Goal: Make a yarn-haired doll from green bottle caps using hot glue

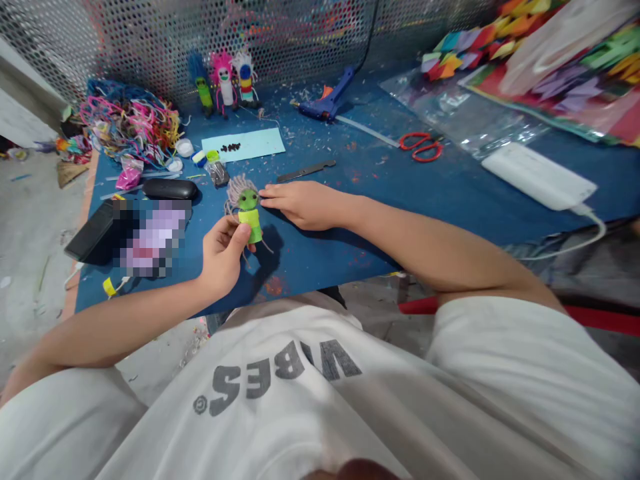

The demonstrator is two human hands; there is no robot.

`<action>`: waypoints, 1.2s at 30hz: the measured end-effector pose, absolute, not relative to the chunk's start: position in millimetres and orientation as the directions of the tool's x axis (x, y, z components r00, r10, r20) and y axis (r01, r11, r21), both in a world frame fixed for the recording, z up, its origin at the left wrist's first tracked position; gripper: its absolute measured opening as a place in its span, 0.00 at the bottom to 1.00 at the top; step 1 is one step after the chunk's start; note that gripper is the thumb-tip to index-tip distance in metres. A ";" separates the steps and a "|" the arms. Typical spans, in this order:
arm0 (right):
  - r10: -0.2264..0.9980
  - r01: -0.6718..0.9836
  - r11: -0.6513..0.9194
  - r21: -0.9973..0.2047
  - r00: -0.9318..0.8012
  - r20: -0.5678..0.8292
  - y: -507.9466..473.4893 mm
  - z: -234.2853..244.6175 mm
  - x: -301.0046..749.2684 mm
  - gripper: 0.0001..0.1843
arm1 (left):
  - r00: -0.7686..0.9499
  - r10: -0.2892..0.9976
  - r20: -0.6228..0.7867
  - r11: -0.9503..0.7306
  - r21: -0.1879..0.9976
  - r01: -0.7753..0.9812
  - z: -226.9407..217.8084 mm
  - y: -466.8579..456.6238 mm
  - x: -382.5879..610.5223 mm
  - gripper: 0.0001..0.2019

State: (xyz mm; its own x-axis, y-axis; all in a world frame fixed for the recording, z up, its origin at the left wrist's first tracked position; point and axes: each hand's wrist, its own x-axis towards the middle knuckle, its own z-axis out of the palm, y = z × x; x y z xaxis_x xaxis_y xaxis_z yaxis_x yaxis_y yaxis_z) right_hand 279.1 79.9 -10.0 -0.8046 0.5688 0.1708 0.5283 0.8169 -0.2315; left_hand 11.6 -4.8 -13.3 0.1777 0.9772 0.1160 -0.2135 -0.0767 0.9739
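Upright above the near part of the table, a small yarn-haired doll (251, 217) is held by my left hand (223, 257), thumb in front and fingers behind. The doll has a green face with two dark eyes, a yellow-and-green body, greyish hair and thin string limbs. My right hand (306, 204) reaches in from the right with its fingers stretched out. Its fingertips are at the side of the doll's head; I cannot tell whether they touch it. Nothing shows between those fingers. Behind the hands lies a flat grey metal blade (306, 171).
Three finished-looking dolls (225, 80) stand at the back by a perforated metal panel (150, 47). Around lie a yarn heap (130, 123), a light-blue card (263, 141) with dark bits, a blue glue gun (325, 103), red scissors (421, 147), a white power strip (540, 177) and a black case (170, 189).
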 end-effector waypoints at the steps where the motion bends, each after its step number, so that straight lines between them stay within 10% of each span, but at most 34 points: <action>1: 0.574 0.540 0.814 -0.216 -0.806 0.147 77.6 -5.9 279.1 0.28 | 0.176 0.978 0.111 -0.073 0.975 -0.210 -12.8 -4.9 11.8 0.28; 12: 0.773 0.572 0.592 -0.568 -0.602 0.200 85.8 20.1 313.4 0.21 | 0.181 0.977 0.110 -0.065 0.969 -0.238 -13.6 -4.9 11.8 0.27; 21: 0.850 0.665 0.520 -0.536 -0.463 0.251 78.3 19.4 298.5 0.18 | 0.184 0.977 0.104 -0.062 0.974 -0.219 -13.1 -4.0 12.0 0.27; 36: 0.728 0.260 0.544 -0.798 -0.618 0.295 87.3 6.7 301.1 0.21 | 0.191 0.979 0.074 -0.033 0.977 -0.208 -10.2 -6.3 14.1 0.29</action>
State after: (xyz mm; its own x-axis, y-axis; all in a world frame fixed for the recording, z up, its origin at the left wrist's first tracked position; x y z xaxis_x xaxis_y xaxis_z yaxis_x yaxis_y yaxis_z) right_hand 301.1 87.3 6.7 -0.6184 0.7283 0.2953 0.2598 0.5441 -0.7977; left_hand 14.1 -6.3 -10.2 0.1907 0.9789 0.0739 -0.2084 -0.0332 0.9775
